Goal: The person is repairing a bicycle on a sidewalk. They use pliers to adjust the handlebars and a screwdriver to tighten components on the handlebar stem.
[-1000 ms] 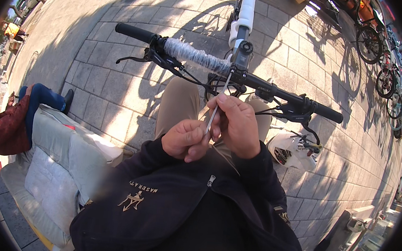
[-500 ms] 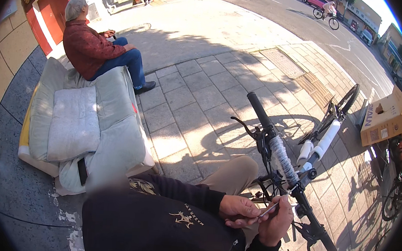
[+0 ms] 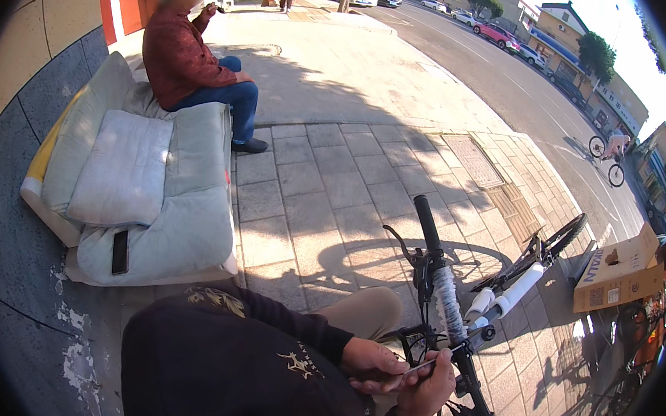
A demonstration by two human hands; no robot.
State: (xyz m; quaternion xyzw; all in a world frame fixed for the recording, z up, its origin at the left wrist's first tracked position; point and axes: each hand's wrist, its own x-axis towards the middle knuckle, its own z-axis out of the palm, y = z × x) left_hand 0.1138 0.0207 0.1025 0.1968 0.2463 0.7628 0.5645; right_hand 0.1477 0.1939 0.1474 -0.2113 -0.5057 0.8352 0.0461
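Both my hands are close together in front of my chest, just left of the bicycle handlebar [image 3: 482,403]. My left hand [image 3: 371,365] is closed, its thumb and fingers pinching one end of a thin silvery rod [image 3: 420,366]. The rod's other end sits between the fingers of my right hand [image 3: 429,393], also closed; its exact kind is too small to make out. Plastic wrapping [image 3: 445,299] covers part of the handlebar, and white foam sleeves [image 3: 520,289] pad the frame. Brake levers and black cables hang near my fingers.
A pale padded sofa [image 3: 197,197] with a cushion [image 3: 123,168] and a black phone [image 3: 121,252] stands at left. A seated person [image 3: 184,63] is on its far end. A cardboard box [image 3: 617,273] and other bicycles are at right. A cyclist [image 3: 611,152] rides on the road.
My view has shifted, so more street shows. The seated person has raised a hand toward their head. The cyclist has moved right along the road. My hands keep hold of the rod.
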